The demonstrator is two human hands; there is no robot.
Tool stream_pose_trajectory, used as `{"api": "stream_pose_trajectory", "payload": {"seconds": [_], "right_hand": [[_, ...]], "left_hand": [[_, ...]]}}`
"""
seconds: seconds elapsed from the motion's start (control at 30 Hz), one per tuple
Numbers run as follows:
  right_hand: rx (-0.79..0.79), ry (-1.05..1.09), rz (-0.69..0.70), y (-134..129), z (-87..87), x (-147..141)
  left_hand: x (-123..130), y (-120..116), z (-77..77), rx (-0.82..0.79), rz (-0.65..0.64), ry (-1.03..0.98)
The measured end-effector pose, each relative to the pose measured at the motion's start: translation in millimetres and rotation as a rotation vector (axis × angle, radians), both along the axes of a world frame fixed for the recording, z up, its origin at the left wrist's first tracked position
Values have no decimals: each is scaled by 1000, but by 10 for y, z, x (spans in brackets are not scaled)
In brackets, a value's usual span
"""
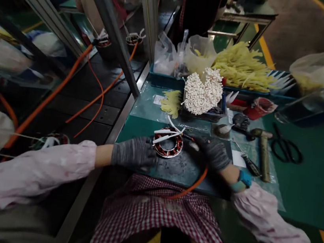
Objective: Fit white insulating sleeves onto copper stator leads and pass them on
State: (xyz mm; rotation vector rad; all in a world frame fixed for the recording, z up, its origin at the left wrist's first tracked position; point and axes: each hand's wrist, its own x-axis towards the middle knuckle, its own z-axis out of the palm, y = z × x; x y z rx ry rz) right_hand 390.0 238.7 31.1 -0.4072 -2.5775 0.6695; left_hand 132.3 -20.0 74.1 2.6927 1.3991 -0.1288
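A ring-shaped motor stator (pixel 170 153) with copper-coloured windings lies on the dark work surface. White sleeved leads (pixel 164 134) stick out across its top. My left hand (pixel 135 152), in a grey glove with bare wrist, rests at the stator's left rim, fingers stretched towards it. On the other side, my right hand (pixel 217 154), also grey-gloved, is over the dark lead running from the stator; its fingers are smeared by motion. An orange cable (pixel 198 182) emerges below that hand and curves down to my checked apron (pixel 156 212).
White small pieces (pixel 203 91) fill a box behind the stator, beside yellow sleeves (pixel 241 66). Rightward lie a screwdriver (pixel 250 164), a hammer (pixel 264 157) and black scissors (pixel 286 149). A metal post (pixel 114 31) and a conveyor (pixel 92 104) stand left; co-workers are beyond.
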Motion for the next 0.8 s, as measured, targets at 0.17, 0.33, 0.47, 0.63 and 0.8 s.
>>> {"api": "stream_pose_trajectory", "payload": {"seconds": [0.17, 0.33, 0.47, 0.63, 0.8], "right_hand": [[539, 61, 412, -181, 123, -220], [574, -18, 446, -179, 65, -321], [554, 21, 425, -238, -66, -191], [351, 110, 257, -427, -95, -55], [-72, 214, -157, -572, -94, 171]], "left_hand": [[-5, 195, 137, 105, 177, 27], [318, 292, -7, 78, 433, -89], [488, 246, -201, 191, 569, -221], [545, 65, -423, 329, 566, -224], [289, -53, -303, 385, 275, -188]]}}
